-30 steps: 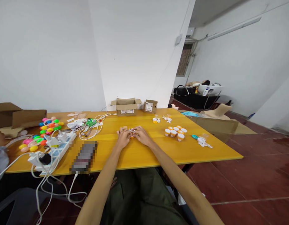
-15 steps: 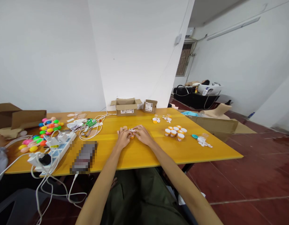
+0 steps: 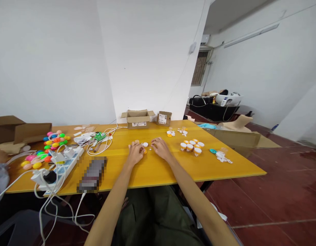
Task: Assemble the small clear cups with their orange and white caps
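Looks like the small-parts fiddling step: left hand (image 3: pixel 135 152) curled with fingertips beside a tiny orange piece (image 3: pixel 145 151) on the desk (image 3: pixel 153 171), right hand (image 3: pixel 159 147) loosely bent nearby holding nothing, white cap (image 3: pixel 145 144) between them, so next probably needs a careful pinch.

On the table (image 3: pixel 153 171), both hands sit mid-frame, the left hand (image 3: pixel 135 153) beside the right hand (image 3: pixel 160 148); a cap (image 3: pixel 145 144) lies between them, jars (image 3: pixel 191 146) to their right, a power strip (image 3: pixel 61 163) at lower left
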Tool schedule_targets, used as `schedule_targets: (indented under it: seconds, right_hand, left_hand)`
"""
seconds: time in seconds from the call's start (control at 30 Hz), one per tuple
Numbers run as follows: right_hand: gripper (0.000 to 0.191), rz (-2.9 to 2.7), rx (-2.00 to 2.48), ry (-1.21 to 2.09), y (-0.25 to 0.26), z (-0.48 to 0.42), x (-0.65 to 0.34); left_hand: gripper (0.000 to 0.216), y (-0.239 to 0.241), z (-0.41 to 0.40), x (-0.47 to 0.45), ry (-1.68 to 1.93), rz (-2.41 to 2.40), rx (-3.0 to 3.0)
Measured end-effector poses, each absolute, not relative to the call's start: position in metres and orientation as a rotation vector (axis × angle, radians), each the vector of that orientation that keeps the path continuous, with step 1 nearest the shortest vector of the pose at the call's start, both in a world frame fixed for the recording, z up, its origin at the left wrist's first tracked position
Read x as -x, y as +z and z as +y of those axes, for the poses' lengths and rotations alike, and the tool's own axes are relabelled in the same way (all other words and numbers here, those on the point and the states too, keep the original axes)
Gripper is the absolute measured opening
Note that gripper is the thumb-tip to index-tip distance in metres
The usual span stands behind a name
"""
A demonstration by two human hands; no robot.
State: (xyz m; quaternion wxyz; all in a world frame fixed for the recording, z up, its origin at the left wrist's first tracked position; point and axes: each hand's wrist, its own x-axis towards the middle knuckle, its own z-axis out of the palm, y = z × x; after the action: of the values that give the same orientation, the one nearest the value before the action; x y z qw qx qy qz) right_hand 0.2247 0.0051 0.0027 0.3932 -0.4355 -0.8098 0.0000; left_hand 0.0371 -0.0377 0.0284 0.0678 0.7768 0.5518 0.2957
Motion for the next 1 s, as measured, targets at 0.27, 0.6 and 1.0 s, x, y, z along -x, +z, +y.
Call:
schedule_targets:
  seconds: [0.27, 0.6, 1.0]
  right_hand:
    - [0.009, -2.127, 1.228, 0.068, 0.010, -0.005, -0.227]
    - [0.009, -2.176, 1.057, 0.143, 0.002, -0.001, -0.233]
    - [0.015, -2.214, 0.971, 0.164, 0.002, -0.003, -0.229]
  left_hand:
    - [0.025, 0.025, -0.037, -0.037, 0.863, 1.626, -2.364]
    - [0.036, 0.017, -0.034, -0.034, 0.713, 1.615, -2.409]
    - [0.023, 0.024, -0.038, -0.038, 0.674, 1.671, -2.420]
